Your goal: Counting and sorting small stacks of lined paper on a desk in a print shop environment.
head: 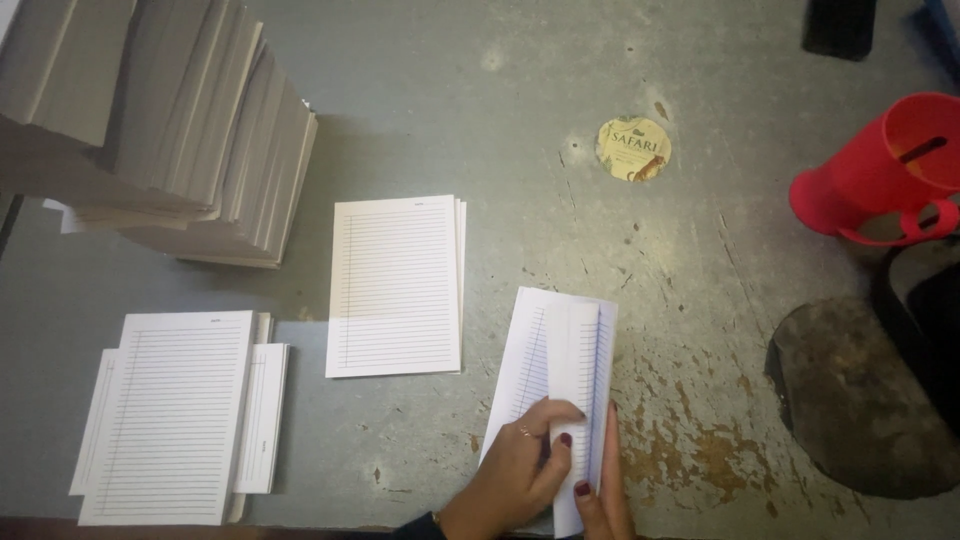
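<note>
- Folding is the step in hand, I judge: in the head view my left hand (522, 462) pinches the near end of the lined sheets (560, 375) lying on the grey table (520, 160), and my right hand (600, 490) clasps their right edge.
- Next move, as I judge it, calls for pressing the crease flat, edges squared, near the flat lined stack (395, 285).
</note>
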